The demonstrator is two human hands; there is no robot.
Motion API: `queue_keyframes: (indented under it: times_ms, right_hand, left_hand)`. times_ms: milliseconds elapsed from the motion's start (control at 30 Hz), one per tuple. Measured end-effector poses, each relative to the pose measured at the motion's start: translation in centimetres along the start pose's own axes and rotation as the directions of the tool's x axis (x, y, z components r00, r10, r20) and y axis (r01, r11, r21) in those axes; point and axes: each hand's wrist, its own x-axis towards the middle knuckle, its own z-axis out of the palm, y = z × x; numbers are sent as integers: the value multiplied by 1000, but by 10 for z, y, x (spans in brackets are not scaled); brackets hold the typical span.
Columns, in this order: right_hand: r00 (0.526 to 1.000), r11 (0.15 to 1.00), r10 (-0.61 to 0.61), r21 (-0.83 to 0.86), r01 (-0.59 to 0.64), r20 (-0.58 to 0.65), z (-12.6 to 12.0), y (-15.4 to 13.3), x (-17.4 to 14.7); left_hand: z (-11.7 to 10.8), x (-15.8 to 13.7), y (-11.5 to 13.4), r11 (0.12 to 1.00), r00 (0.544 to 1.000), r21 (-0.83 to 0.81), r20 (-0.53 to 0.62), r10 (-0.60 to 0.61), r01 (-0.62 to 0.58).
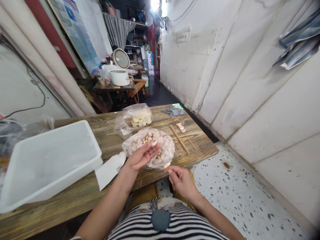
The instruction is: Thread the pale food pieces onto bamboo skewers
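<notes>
My left hand is over the open plastic bag, palm partly up, with a pale garlic clove pinched at its fingertips. A thin wooden skewer slants from that clove down toward my right hand. Lower right, my right hand is closed, its thumb and forefinger on another garlic clove by the skewer's other end. Whether the point has gone into either clove is too small to tell. Beneath my left hand, the clear bag is full of loose garlic cloves.
On the wooden table lie bare skewers, a skewer of cloves, a grey crumpled glove or cloth and a bag of pale skewered slices. A white tray and white paper are left. A wall stands right.
</notes>
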Motion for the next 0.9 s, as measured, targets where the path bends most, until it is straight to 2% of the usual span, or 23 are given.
queue_keyframes:
  times_ms: [100,300,600,900]
  right_hand:
    - [1000,1000,0,1,0,-12,0,-1,0]
    - [1000,1000,4,18,-4,-30,-3,0,-1]
    - [1000,999,4,37,-4,6,-2,2,0]
    - [1000,1000,4,17,-4,13,-4,-2,0]
  left_hand:
    - [0,1,-4,1000,1000,-20,-13,-12,11]
    - [1,2,4,990,997,-125,-63,51,-58]
    - [3,-1,1,997,998,-24,-1,67,-67]
    - [1,-2,0,995,994,5,47,103,-103]
